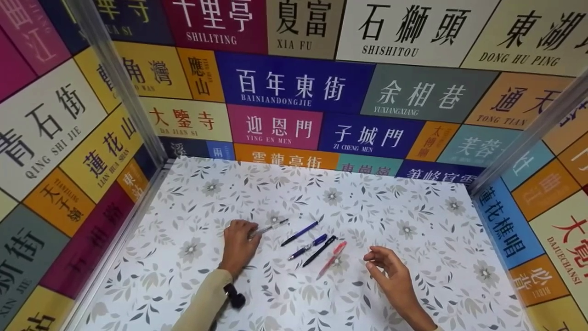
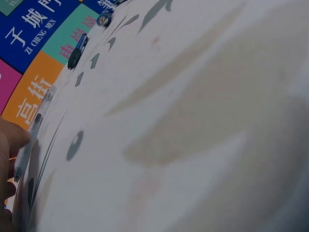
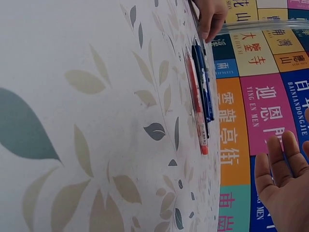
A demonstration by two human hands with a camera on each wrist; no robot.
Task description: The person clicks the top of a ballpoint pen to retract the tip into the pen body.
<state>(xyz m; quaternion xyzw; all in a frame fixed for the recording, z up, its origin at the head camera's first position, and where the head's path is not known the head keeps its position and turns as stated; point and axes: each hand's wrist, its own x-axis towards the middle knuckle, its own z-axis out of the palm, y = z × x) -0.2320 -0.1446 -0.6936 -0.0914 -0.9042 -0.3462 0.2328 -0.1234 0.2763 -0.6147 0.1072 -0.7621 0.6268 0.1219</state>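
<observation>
Pen with clear barrel (image 1: 275, 225) pinched by left hand (image 1: 240, 243), well left of pink pen (image 1: 332, 259), with right hand (image 1: 390, 275) loosely spread and holding nothing near pink pen's right: seemingly a pick-or-place step, next probably calling for controlled lift or release.

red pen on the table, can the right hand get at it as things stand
Probably yes: the right hand holds nothing, the red pen is the pen nearest to it, and only the leaf-patterned tabletop shows between them.
</observation>
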